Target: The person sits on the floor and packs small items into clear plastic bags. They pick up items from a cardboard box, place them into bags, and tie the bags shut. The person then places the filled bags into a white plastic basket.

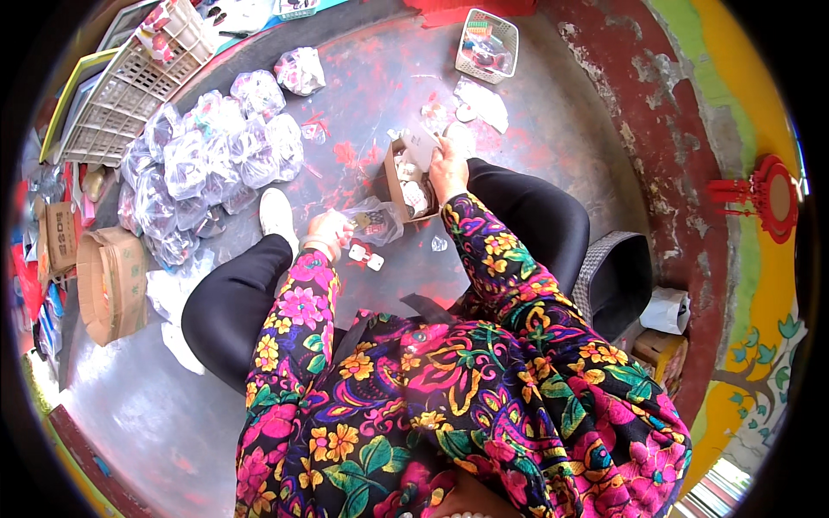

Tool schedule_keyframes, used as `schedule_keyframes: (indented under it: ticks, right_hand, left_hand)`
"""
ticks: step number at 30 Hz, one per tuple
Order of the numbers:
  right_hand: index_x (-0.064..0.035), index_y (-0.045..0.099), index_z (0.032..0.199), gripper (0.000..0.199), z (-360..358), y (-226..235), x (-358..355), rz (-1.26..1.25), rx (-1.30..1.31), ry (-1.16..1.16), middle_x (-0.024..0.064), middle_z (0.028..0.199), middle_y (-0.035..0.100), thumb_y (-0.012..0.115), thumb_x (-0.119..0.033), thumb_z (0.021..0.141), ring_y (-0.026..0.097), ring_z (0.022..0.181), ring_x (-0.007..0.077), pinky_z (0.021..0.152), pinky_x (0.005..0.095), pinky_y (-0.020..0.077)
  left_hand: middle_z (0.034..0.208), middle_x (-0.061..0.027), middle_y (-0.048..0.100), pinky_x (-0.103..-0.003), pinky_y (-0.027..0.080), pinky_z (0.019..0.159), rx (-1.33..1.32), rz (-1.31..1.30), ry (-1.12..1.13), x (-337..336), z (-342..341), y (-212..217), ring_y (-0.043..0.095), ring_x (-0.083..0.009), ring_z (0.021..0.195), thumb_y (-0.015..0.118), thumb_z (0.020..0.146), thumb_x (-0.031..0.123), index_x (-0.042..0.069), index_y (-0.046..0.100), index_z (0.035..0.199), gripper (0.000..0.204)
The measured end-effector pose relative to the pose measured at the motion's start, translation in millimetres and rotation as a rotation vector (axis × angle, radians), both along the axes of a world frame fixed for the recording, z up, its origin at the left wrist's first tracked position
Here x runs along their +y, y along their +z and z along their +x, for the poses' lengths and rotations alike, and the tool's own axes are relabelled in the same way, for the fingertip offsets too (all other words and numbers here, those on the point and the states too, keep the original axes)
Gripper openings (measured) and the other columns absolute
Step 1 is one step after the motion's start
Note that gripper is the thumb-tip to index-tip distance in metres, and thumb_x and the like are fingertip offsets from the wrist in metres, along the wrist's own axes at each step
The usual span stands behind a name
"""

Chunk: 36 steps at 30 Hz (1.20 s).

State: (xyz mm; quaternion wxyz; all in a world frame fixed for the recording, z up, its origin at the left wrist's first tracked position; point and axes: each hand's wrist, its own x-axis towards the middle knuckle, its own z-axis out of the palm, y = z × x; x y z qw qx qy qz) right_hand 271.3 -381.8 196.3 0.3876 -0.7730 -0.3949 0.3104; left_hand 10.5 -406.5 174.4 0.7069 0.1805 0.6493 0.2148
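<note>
Left grip (326, 230) pinches one side of a clear bag (377, 223); right grip (446, 169) pinches a pale card (420, 143), perhaps a box flap, cannot tell which. Bag just right of left grip; small carton (394, 185) between the grips, nearer the right.

Risks, my judgement: bag film looks thin and slack, held at one side only; a loosened pinch could drop its contents to the floor (371, 295). If the card is joined to the carton, a hard pull by the right grip could tip it and scatter the white pieces (417, 199) inside. White tag (375, 262), loose below left grip, easily kicked.

Containers: bag, something dark inside, kind unclear. Carton open, white pieces in it. Beyond right grip, basket (479, 73), mixed small packets (486, 47). Well left of left grip: heap of filled bags (186, 164), contents blurred; brown box (128, 298), inside unreadable.
</note>
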Motion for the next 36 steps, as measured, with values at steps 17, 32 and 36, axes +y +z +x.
schedule_keyframes:
  ticks: [17,32,36]
  right_hand:
    - [-0.0055,0.062,0.08,0.016,-84.6,13.6,-44.7,-0.043,-0.582,1.013,0.0125,0.069,0.059,0.05,-0.011,0.07,0.058,0.067,0.0316,0.063,0.0374,0.0476]
    - [-0.0062,0.065,0.082,0.021,-113.3,-28.0,-52.3,-0.365,-0.227,0.676,0.0164,0.08,0.062,0.053,-0.02,0.071,0.06,0.078,0.0293,0.072,0.035,0.0468]
    - [-0.0054,0.065,0.083,0.021,-115.2,-52.1,-59.1,-0.378,0.015,0.421,0.0141,0.076,0.063,0.057,-0.017,0.067,0.062,0.073,0.0229,0.068,0.0289,0.0478]
  left_hand:
    - [0.065,-0.0165,0.059,-0.028,0.037,0.032,0.156,0.013,0.023,-1.3,-20.9,-4.7,0.053,-0.0203,0.043,0.033,0.085,0.02,0.002,0.05,0.091,0.026]
    - [0.06,-0.0147,0.055,-0.028,0.035,0.032,0.219,-0.044,0.127,0.6,-18.0,-0.9,0.051,-0.0201,0.042,0.035,0.083,0.014,0.002,0.046,0.089,0.018]
    - [0.061,-0.0134,0.057,-0.027,0.037,0.033,0.175,-0.103,0.085,0.7,-12.8,10.3,0.052,-0.0194,0.042,0.035,0.083,0.014,0.0,0.05,0.088,0.021]
